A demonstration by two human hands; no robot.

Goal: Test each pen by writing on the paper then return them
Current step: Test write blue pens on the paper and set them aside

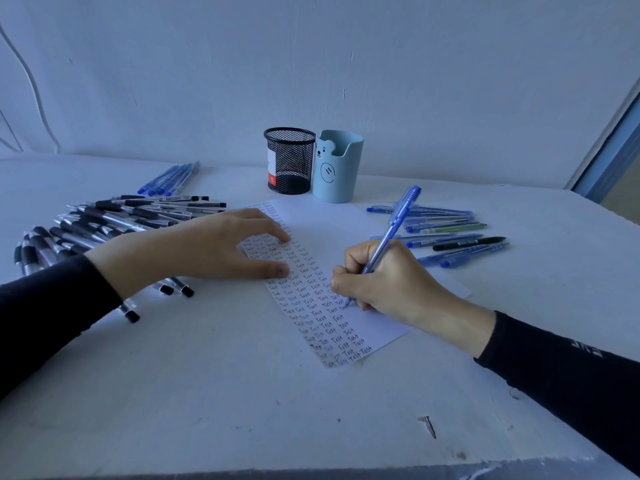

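Head view: the right hand (391, 282) grips a blue pen (394, 226), fingers curled round its barrel, tip touching the paper (332, 223) at the end of a row of "Test" words. The paper lies mid-tabletop (207, 393), its left half filled with such rows. The left hand (207, 247) rests on the sheet's left part, fingers spread and straight, holding nothing. A heap of black-grip pens (104, 220) lies toward the left edge, with a bunch of blue pens (169, 180) behind it. Mixed pens (446, 233) lie toward the right edge. A black mesh cup (290, 161) and a pale blue bear cup (337, 168) stand side by side near the far edge.
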